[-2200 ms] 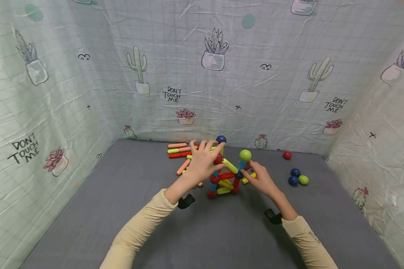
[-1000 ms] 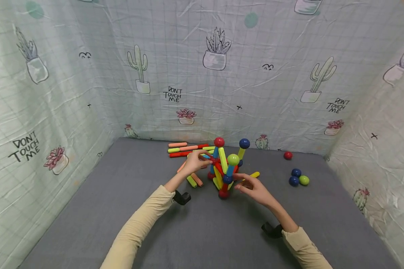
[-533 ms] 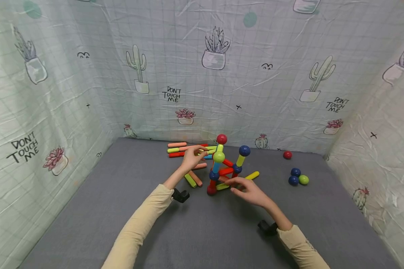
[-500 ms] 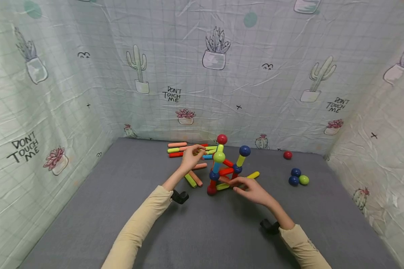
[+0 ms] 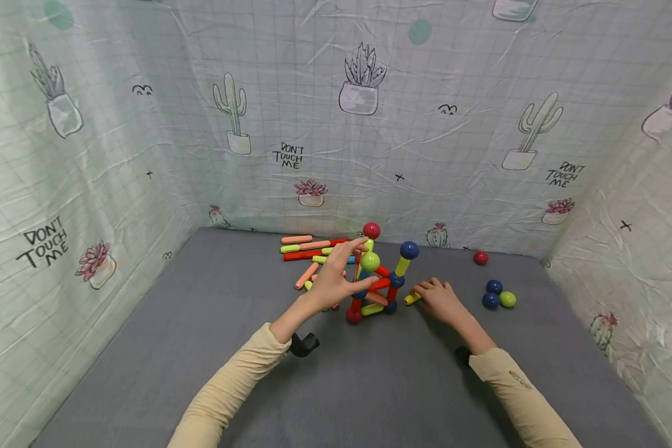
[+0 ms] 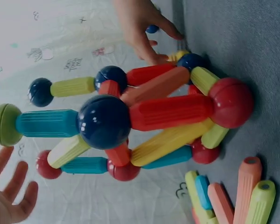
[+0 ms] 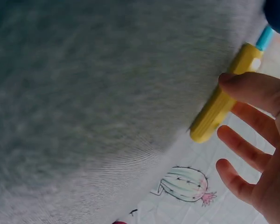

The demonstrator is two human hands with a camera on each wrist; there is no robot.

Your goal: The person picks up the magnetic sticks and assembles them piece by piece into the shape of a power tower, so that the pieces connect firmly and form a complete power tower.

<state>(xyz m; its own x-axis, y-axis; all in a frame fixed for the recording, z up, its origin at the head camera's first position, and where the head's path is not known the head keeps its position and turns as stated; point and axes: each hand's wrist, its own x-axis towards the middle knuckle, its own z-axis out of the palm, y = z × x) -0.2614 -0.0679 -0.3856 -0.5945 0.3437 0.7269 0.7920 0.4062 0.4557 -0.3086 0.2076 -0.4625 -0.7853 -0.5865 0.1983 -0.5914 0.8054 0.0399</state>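
A two-level frame of magnetic sticks and balls stands at mid-table, topped by a red ball, a green ball and a dark blue ball. My left hand is at its left side, fingers and thumb spread. Seen from the left wrist, those fingers lie close to the green ball. To the right of the frame, my right hand pinches a yellow stick. Its thumb lies across that yellow stick in the right wrist view, the other fingers behind.
Several loose sticks in pink, red, green and blue lie left of and behind the frame, some hidden by my left hand. A red ball and a small cluster of blue and green balls sit at right. A patterned curtain encloses the grey table.
The frame was turned round between the earlier views. My left hand has left the loose sticks and spread beside the frame. My right hand has moved right from the frame to the yellow stick.
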